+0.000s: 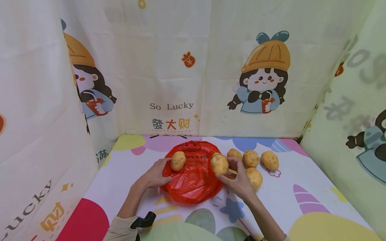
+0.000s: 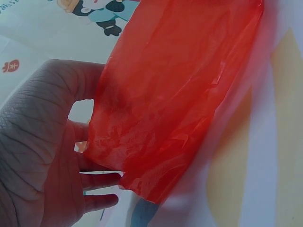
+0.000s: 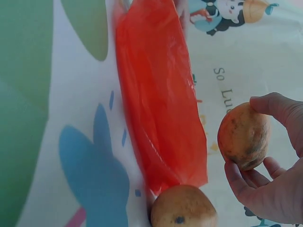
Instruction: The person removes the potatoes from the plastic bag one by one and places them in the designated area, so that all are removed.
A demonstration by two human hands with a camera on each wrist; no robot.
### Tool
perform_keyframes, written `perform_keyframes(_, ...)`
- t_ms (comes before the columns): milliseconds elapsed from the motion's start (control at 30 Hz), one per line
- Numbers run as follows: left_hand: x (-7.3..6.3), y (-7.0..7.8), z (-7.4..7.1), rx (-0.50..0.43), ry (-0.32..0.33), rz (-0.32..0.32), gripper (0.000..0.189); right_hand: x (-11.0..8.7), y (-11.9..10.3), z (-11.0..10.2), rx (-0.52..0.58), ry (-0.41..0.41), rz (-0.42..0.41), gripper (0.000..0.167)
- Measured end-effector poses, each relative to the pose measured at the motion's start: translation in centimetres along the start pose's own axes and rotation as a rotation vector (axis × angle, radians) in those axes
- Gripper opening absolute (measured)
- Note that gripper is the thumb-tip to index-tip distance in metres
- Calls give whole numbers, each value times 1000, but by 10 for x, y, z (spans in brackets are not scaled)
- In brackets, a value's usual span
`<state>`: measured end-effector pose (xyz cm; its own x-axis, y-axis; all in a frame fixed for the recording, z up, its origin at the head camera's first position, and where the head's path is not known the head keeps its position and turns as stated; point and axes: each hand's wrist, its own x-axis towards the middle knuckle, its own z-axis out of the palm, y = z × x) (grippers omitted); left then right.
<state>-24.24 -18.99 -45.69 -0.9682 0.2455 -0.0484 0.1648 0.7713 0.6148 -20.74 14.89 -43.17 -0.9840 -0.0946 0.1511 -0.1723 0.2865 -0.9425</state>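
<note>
A red plastic bag [image 1: 196,180] with dark print stands on the table, its mouth facing up. At its left rim is my left hand [image 1: 155,174], fingers spread and the index fingertip beside a potato [image 1: 178,161]. That potato shows against the inside of the bag, and the thumb stays apart from it. Red plastic [image 2: 161,104] hides some left fingertips in the left wrist view. Over the right rim, my right hand [image 1: 239,179] holds another potato [image 3: 245,136] between thumb and fingers.
Several loose potatoes lie right of the bag, including one at the back [image 1: 251,158], one farther right [image 1: 269,160] and one nearer me [image 1: 254,178]. Another potato [image 3: 183,208] sits close to the bag. Printed cloth [image 1: 211,83] walls in the patterned table [image 1: 280,201].
</note>
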Motion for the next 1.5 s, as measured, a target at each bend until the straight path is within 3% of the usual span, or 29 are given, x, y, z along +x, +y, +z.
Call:
perform_keyframes(600,3,-3,0,13,0,34,83,-10,5,-24,-48,38,63,76)
perform_keyframes(1267,2,-4,0,13,-2,34,83,-18,16,-54,-81,118,88,85)
perform_keyframes(1500,2,-2,0,3,-8,6,84,-19,19,-67,-72,157,97,86)
